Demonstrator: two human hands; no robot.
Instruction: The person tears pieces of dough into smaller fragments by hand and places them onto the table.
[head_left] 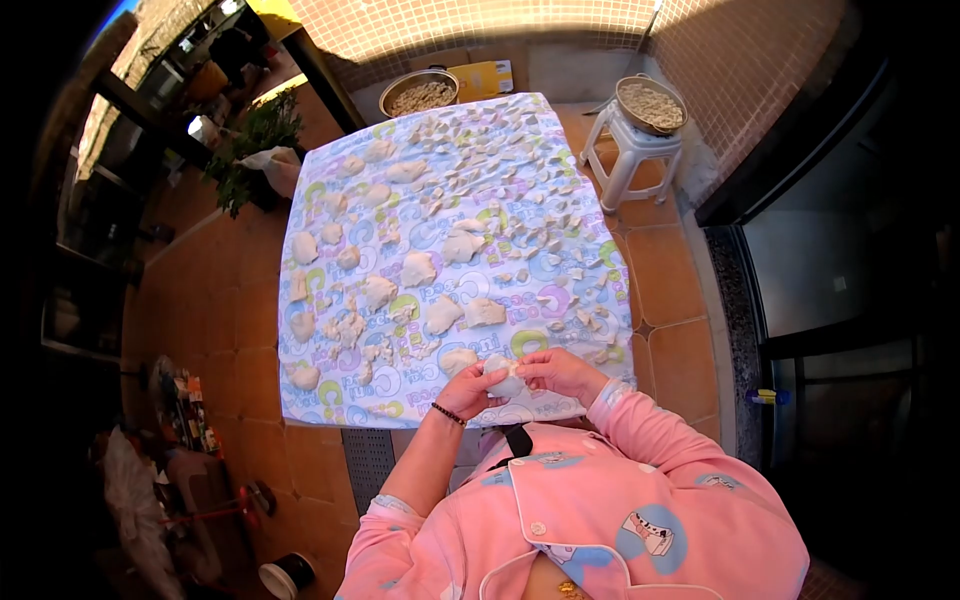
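Note:
Near the front edge of the cloth-covered table, both hands are on one white, dough-like lump [503,379]. My left hand [470,389], with a dark bead bracelet at the wrist, grips its left side. The fingers of my right hand [556,371] pinch its right edge. Just beyond my left hand lies another pale lump [459,361]. More lumps, such as a large one [486,312], are spread over the left and middle of the table. Small torn pieces [500,150] lie scattered across the far and right parts.
A printed cloth [330,395] covers the table. A basin of small pieces [422,95] stands beyond the far edge beside a yellow box [485,78]. At the far right, a white stool [630,160] bears another full basin [652,106]. A plant [265,140] stands at left.

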